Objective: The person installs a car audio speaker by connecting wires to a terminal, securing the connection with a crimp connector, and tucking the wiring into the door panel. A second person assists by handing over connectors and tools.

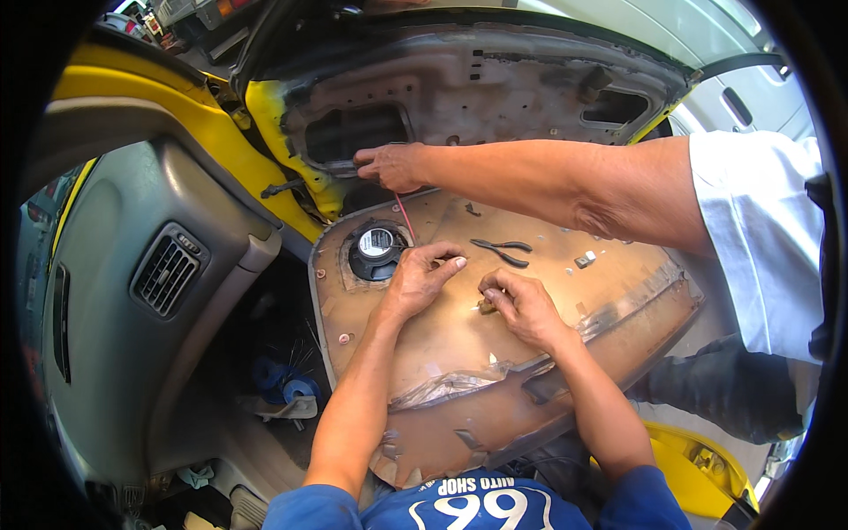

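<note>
A brown door trim panel (548, 221) lies back side up in front of me, its near edge by my lap. My left hand (422, 281) is over it beside a round black speaker (373, 251), fingers curled and thumb stretched toward the index finger; what they hold, if anything, is hidden. A thin red wire (405, 221) runs down to just behind that hand. To its right, my right hand (523, 309) pinches a small yellow-brown piece (486, 306). Dark-handled pliers (503, 253) rest on the panel beyond both hands.
Another person's hand (389, 166) reaches in from the right to the stripped yellow car door (424, 97). A small pale block (585, 259) sits on the panel. At left are the grey dashboard (141, 265) and blue spools (287, 382) in the footwell.
</note>
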`<action>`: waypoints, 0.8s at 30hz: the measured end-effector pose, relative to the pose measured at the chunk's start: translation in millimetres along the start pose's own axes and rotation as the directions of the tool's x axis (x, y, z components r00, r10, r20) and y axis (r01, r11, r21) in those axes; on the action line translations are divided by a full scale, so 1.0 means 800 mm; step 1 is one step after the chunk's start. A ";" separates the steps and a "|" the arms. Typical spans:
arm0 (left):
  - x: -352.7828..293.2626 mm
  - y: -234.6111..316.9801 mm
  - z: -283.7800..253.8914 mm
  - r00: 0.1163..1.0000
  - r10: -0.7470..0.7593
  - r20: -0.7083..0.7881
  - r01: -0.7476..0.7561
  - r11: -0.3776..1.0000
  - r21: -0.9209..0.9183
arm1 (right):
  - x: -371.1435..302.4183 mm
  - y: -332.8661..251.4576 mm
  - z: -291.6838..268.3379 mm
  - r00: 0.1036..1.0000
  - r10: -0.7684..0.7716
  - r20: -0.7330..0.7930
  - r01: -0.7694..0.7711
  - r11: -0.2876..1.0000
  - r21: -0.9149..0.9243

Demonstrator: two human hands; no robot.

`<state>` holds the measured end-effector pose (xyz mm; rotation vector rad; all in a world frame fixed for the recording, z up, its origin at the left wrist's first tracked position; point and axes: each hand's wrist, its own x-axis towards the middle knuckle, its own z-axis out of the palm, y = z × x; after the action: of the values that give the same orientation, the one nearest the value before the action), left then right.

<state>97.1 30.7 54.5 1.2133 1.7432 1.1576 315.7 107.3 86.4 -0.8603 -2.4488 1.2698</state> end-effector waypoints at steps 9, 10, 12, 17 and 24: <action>0.002 -0.006 -0.002 0.999 0.016 0.038 -0.017 0.999 0.037 | 0.044 0.001 -0.005 0.976 0.159 -0.151 -0.133 0.976 0.172; 0.002 -0.006 -0.002 0.999 -0.003 0.046 0.001 0.999 0.052 | 0.047 0.001 -0.005 0.980 0.145 -0.136 -0.127 0.983 0.132; 0.003 -0.006 -0.001 0.999 0.022 0.046 -0.023 1.000 0.021 | 0.051 0.003 -0.004 0.987 0.121 -0.101 -0.116 0.992 0.054; 0.005 -0.009 0.000 0.998 0.043 0.046 -0.044 0.999 0.023 | 0.053 0.012 0.004 0.985 -0.009 -0.172 0.011 1.000 0.011; 0.006 -0.014 0.000 0.995 0.092 0.035 -0.093 0.995 0.021 | 0.053 0.019 0.009 0.977 -0.044 -0.207 0.040 0.999 -0.023</action>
<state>92.1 33.5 43.9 1.3321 1.6946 1.1668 284.2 135.1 67.6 -0.8922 -2.3051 1.0852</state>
